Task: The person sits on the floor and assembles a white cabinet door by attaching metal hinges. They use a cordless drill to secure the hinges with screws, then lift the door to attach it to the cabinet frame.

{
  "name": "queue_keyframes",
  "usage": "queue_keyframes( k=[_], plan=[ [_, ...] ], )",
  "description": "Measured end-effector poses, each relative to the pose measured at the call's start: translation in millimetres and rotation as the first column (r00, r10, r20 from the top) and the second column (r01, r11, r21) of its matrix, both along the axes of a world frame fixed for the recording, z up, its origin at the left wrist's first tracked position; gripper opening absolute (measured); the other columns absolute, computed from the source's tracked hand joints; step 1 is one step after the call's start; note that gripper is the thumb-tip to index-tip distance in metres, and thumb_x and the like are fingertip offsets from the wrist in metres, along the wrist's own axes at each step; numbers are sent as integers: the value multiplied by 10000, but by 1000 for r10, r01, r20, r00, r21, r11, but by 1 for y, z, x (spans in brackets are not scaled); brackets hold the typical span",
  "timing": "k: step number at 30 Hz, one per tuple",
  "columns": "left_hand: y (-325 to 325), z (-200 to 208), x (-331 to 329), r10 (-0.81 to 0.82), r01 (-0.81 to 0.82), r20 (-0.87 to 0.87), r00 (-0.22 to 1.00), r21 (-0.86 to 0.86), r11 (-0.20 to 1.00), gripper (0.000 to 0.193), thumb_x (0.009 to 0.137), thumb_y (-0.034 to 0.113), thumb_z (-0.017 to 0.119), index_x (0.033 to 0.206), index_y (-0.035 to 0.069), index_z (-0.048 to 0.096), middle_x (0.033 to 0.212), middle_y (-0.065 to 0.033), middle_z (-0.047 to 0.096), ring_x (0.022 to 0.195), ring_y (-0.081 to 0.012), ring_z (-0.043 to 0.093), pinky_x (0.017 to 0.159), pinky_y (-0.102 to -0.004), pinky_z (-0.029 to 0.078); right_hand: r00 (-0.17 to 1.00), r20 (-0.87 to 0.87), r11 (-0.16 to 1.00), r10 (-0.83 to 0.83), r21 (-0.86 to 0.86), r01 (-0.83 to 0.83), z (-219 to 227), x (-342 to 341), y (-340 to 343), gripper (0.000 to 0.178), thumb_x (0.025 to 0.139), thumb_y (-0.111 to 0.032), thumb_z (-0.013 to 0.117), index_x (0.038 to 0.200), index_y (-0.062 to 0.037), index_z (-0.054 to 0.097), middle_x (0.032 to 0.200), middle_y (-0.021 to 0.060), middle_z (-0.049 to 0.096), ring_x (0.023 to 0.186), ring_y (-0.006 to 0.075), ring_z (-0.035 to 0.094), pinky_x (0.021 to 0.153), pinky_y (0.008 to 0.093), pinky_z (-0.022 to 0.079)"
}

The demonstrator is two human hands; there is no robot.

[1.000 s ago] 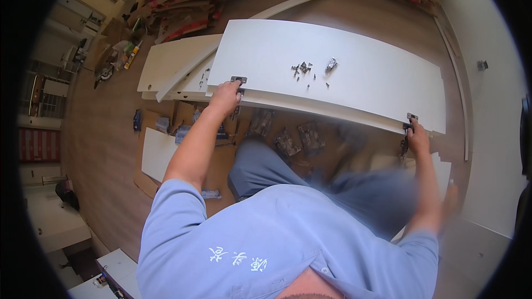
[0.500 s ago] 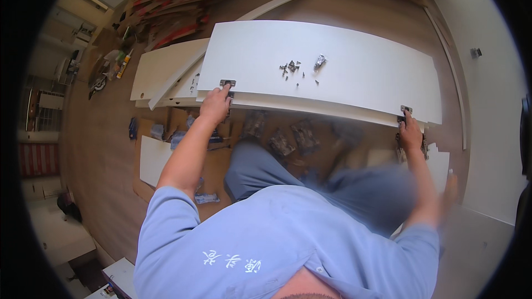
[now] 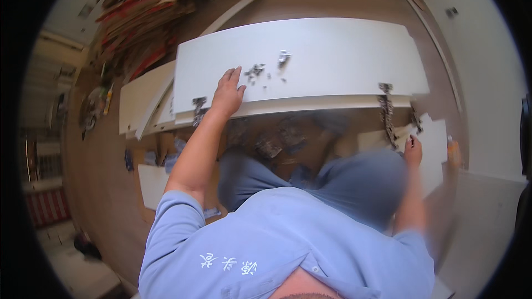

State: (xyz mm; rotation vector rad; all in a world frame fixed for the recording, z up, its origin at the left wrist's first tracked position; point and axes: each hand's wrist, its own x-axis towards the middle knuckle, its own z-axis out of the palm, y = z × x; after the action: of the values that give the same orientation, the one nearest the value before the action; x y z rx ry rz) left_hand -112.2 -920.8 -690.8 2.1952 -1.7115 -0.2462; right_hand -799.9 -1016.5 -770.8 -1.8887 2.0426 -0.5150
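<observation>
Head view: left hand released, fingers extended beside loose screws; right hand curled, grasp unclear. The white panel looks stiff, probably heavy; best held at opposite ends.

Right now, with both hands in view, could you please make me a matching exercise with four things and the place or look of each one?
Column 1
1. Left hand
2. Small metal parts
3. Right hand
4. Cardboard pile

Column 2
A. Brown with red marks, at the upper left of the picture
B. Nearer the person than the big white board, on the right
C. Over the left half of the big white board
D. Dark, lying in a loose scatter on the big white board

Pairs: 1-C, 2-D, 3-B, 4-A
</observation>
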Motion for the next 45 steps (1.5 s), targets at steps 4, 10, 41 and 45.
queue_keyframes(
  k=[4, 10, 41, 45],
  plan=[
    [-49, -24, -12, -144, 146, -23, 989, 89, 985, 626, 926, -25, 488, 1535, 113, 438, 1552, -267, 397, 1452, -410, 369, 1212, -458, 323, 949, -144, 944, -279, 143, 299, -29, -60, 86, 480, 862, -300, 719, 1300, -114, 653, 1252, 178, 648, 1172, 363, 621, 1020, 450, 492],
    [-61, -16, -13, -169, 166, 147, 975, 28, 986, 311, 925, 32, 589, 1203, 82, 718, 1275, -150, 662, 1219, -341, 601, 1047, -410, 483, 950, -126, 921, -287, 236, 310, -54, -46, 141, 850, 762, -224, 764, 1514, -64, 403, 1454, 202, 507, 1364, 374, 484, 1133, 433, 418],
    [-19, 3, -46, -79, -340, -847, -525, 124, 932, 257, 1065, 30, 408, 1233, -16, 598, 1122, -156, 682, 1000, -239, 694, 873, -324, 626, 389, 883, 878, 261, -51, -475, 285, 133, 1, 670, 818, -174, 811, 1407, -24, 532, 1149, 117, 699, 940, 185, 663, 893, 339, 543],
    [12, 30, -92, 8, -169, -829, -559, 124, 978, 233, 1077, 138, 498, 1244, 15, 604, 1105, -120, 719, 994, -215, 723, 809, -279, 639, 365, 814, 716, 452, -88, -692, 266, 209, 9, 470, 831, 13, 780, 1277, -5, 634, 1169, 70, 705, 1048, 147, 646, 949, 324, 509]
  ],
)
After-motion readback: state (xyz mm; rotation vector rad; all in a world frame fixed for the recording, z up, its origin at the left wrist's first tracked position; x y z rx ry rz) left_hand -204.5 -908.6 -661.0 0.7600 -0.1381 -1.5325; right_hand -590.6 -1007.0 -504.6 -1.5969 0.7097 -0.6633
